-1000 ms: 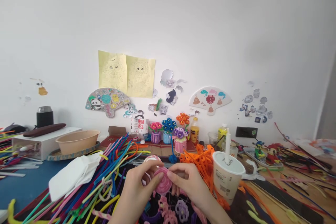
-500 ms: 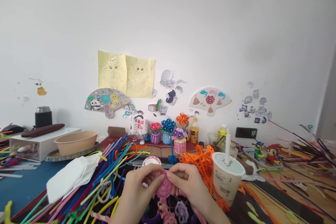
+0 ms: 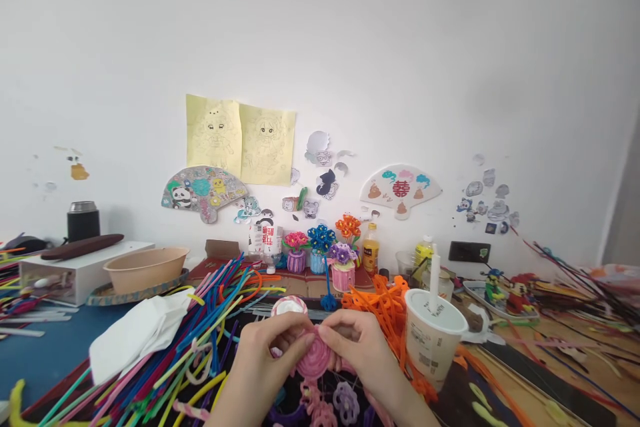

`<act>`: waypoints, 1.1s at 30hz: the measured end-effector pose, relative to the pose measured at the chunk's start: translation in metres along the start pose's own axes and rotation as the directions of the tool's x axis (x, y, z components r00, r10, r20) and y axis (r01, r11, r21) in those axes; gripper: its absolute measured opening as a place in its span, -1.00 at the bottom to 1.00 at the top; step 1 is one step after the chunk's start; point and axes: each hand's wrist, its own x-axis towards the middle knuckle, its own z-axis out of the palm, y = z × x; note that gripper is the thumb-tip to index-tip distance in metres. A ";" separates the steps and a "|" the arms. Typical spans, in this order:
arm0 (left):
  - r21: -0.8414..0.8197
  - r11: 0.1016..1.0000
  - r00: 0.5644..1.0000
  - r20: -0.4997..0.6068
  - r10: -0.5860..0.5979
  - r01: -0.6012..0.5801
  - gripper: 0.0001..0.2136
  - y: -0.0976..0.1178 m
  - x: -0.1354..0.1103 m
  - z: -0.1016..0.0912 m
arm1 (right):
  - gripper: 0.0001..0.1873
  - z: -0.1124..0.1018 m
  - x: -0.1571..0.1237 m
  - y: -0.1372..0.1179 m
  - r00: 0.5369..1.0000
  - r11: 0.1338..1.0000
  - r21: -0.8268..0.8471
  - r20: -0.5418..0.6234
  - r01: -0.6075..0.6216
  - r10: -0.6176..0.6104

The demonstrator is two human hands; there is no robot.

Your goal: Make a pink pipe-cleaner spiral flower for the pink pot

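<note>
Pink coil [image 3: 315, 356] is being pinched at upper edge by fingers of L hand [image 3: 265, 350] & R hand [image 3: 359, 345], lower edge being left exposed above pink flower pcs [image 3: 315, 401]. Side room is being limited by pipe-cleaner pile [image 3: 173, 353] (L), orange strips [image 3: 377, 307] & paper cup [image 3: 431, 350] (R).

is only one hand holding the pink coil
No, the left hand and the right hand both pinch the pink coil near its upper edge.
</note>
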 end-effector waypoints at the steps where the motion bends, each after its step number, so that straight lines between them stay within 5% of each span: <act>1: -0.029 0.999 1.000 0.004 -0.017 0.017 -0.80 0.001 0.001 0.000 | -0.58 -0.001 0.000 0.000 1.000 1.000 -0.007 -0.001 0.005 -0.005; 6: -0.175 0.982 0.996 -0.028 -0.081 0.075 -0.73 0.004 0.003 -0.004 | -0.52 -0.009 0.005 -0.002 0.999 0.997 -0.071 0.013 0.037 -0.036; 10: -0.265 0.956 0.969 -0.171 -0.176 0.126 -0.70 -0.002 0.005 -0.011 | -0.58 -0.014 0.008 0.003 0.987 0.966 -0.244 -0.110 0.084 -0.113; 12: -0.304 0.940 0.941 -0.243 -0.236 0.157 -0.65 -0.008 0.007 -0.015 | -0.65 -0.011 0.009 0.008 0.972 0.900 -0.427 -0.162 0.087 -0.171; 15: -0.339 0.923 0.885 -0.355 -0.303 0.180 -0.57 -0.018 0.009 -0.020 | -0.43 0.001 0.011 0.015 0.970 0.776 -0.626 -0.136 0.076 -0.204; 23: -0.428 0.879 0.757 -0.499 -0.422 0.209 -0.43 -0.035 0.012 -0.024 | -0.22 0.041 0.034 0.037 0.979 0.603 -0.794 -0.173 -0.076 -0.104; 28: -0.475 0.863 0.771 -0.479 -0.420 0.175 -0.45 -0.041 0.016 -0.024 | -0.39 0.047 0.047 0.041 0.979 0.639 -0.769 -0.149 -0.028 -0.137; 33: -0.454 0.878 0.848 -0.396 -0.351 0.151 -0.56 -0.035 0.014 -0.025 | -0.37 0.043 0.038 0.042 0.947 0.714 -0.683 -0.104 0.154 -0.304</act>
